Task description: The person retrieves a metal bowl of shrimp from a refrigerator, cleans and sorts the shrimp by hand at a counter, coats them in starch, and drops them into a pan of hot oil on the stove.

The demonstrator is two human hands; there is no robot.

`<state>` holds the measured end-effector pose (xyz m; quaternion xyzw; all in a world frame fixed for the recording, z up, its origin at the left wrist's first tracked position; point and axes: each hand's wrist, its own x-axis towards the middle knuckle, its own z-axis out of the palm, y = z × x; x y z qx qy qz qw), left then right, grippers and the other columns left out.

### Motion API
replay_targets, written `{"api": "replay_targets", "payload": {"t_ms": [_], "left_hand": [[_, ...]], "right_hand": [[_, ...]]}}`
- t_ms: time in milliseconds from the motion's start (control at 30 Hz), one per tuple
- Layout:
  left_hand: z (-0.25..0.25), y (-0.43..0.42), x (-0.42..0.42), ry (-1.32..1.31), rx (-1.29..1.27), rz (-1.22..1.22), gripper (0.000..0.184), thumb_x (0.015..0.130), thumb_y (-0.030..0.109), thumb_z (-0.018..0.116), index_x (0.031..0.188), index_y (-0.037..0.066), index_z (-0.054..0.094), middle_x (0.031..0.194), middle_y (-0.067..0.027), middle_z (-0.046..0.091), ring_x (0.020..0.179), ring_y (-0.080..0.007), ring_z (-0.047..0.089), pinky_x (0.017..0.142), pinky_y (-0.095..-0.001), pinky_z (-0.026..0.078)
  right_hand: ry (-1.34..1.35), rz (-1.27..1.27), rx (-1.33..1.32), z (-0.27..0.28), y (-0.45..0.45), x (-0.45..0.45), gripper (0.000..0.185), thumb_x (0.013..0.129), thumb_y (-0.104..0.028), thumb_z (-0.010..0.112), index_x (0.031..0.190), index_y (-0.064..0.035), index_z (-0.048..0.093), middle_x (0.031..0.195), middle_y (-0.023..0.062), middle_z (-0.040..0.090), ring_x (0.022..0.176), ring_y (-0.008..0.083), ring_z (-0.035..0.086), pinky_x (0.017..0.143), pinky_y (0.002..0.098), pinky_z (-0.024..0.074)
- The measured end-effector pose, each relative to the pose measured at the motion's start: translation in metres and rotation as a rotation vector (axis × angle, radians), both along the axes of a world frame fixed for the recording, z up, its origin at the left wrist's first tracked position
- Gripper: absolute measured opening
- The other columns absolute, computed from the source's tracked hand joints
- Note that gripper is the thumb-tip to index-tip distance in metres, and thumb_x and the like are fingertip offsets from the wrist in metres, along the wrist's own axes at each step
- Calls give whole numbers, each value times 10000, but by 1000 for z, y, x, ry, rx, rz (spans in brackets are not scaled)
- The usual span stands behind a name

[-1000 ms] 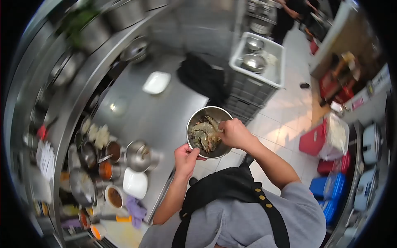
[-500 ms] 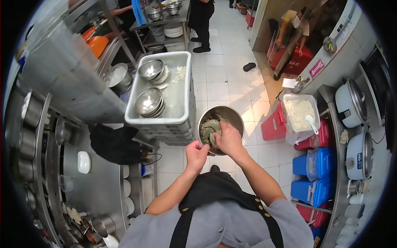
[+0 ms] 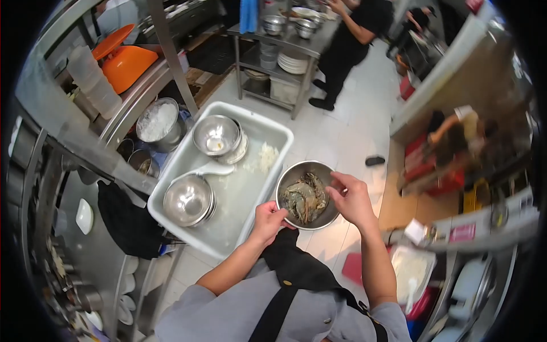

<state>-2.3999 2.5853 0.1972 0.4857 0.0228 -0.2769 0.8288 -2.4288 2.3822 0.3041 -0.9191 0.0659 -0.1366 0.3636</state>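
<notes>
A round steel bowl (image 3: 323, 219) is held up in front of me. Grey-brown raw shrimp (image 3: 306, 196) lie heaped inside it. My left hand (image 3: 269, 221) grips the bowl's near left rim, thumb on top and fingers underneath. At the opposite side, my right hand (image 3: 352, 200) is just over the right rim. Its thumb and fingers are bent but apart, with nothing visible between them. I cannot tell whether its fingertips touch the rim.
A white tub (image 3: 288, 137) at my left holds stacked steel bowls (image 3: 191, 199) and a white ladle (image 3: 213, 169). Beyond stands a steel table (image 3: 319, 48) beside a person in black (image 3: 347, 51). A rice container (image 3: 411, 268) is at my lower right. An orange scale (image 3: 128, 65) sits on the left shelf.
My view has turned left toward the tub. My right hand has come up out of the shrimp to the bowl's right rim. The left hand still grips the bowl.
</notes>
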Motion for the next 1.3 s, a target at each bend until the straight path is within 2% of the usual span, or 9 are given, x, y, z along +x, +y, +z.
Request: {"api": "replay_targets", "payload": {"t_ms": [200, 233, 400, 533, 633, 767, 800, 1067, 1300], "left_hand": [[18, -60, 131, -9, 12, 216, 51, 786, -58, 516, 756, -71, 554, 749, -169, 623, 603, -249, 646, 548, -379, 586], [28, -64, 148, 1, 4, 271, 69, 787, -52, 524, 720, -55, 538, 727, -151, 611, 601, -237, 641, 532, -371, 580], [31, -72, 229, -21, 9, 524, 102, 796, -42, 540, 696, -29, 534, 745, -135, 612, 600, -223, 632, 522, -358, 570], [6, -75, 304, -16, 11, 700, 55, 797, -29, 555, 743, -20, 558, 753, -127, 617, 638, -224, 634, 550, -386, 576], [-18, -74, 356, 13, 51, 873, 90, 788, -37, 563, 701, -26, 541, 719, -116, 601, 594, -213, 625, 520, -368, 572], [-7, -70, 389, 154, 61, 1083, 52, 789, -43, 549, 743, -36, 572, 715, -97, 598, 580, -202, 615, 536, -366, 573], [-3, -72, 388, 158, 79, 1127, 52, 789, -43, 549, 743, -36, 572, 715, -97, 598, 580, -202, 615, 536, -366, 573], [5, -75, 381, 289, 11, 1570, 83, 762, -78, 505, 776, -72, 586, 736, -149, 624, 606, -242, 634, 555, -406, 581], [9, 0, 447, 183, -32, 1751, 62, 769, -81, 516, 737, -70, 568, 742, -164, 621, 602, -266, 641, 538, -407, 585]], "right_hand": [[-23, 364, 62, 22, -70, 177, 270, 753, 35, 607, 1019, 0, 637, 858, 117, 656, 764, 188, 636, 664, 283, 509], [-127, 391, 138, 29, -70, 205, 242, 741, 36, 570, 973, 21, 635, 797, 152, 629, 693, 247, 623, 642, 301, 498], [-65, 708, 130, 21, -55, 346, 233, 723, 15, 588, 950, 15, 644, 792, 154, 640, 690, 280, 627, 662, 338, 508], [-18, 1031, -219, -12, -29, 460, 255, 688, -17, 610, 938, 0, 656, 770, 184, 644, 706, 334, 631, 671, 395, 509], [28, 1161, -35, 11, -4, 543, 239, 705, -47, 633, 936, 6, 660, 754, 182, 645, 694, 301, 645, 649, 362, 514], [-245, 1359, 151, 76, 78, 664, 237, 729, -63, 643, 951, 22, 650, 827, 184, 653, 739, 261, 657, 670, 321, 517], [-260, 1403, 118, 100, 107, 680, 235, 758, -46, 679, 980, 21, 639, 846, 122, 665, 720, 149, 634, 656, 268, 506], [-663, 1636, 373, 210, 389, 733, 233, 755, -125, 649, 972, -41, 665, 895, 162, 663, 843, 303, 644, 765, 366, 504], [-619, 1831, 147, 222, 562, 740, 169, 711, -126, 615, 845, -92, 712, 861, 150, 670, 856, 313, 640, 787, 382, 501]]}}
